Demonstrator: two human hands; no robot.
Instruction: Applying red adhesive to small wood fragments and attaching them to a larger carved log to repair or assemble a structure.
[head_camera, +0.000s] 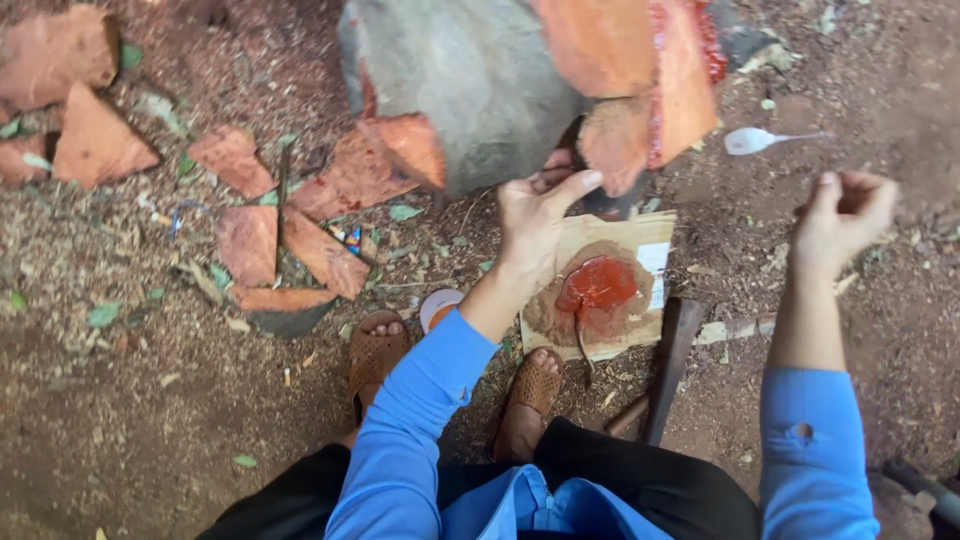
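A flat piece of brown cardboard (645, 235) lies on the dirt ground between the person's feet. On it sits a heap of brown sawdust (560, 315), and a shiny red blob (597, 284) sits on top of the heap.

The left hand (535, 218) is just above the cardboard. It is open, with the fingers spread and the thumb up. It reaches for a round chunk of reddish wood (612, 148), which leans on a big grey rock (470, 85) past the cardboard's far edge. I cannot tell if it touches the wood.

The right hand (845, 212) is up in the air, well to the right of the cardboard. Its fingers are curled in. I cannot tell if they pinch something tiny.

The step in hand looks like reaching for the wood chunk. A good grip needs the open fingers to close around it, with care not to bump the red blob below.

A white plastic spoon (755, 140) lies up and right of the cardboard.
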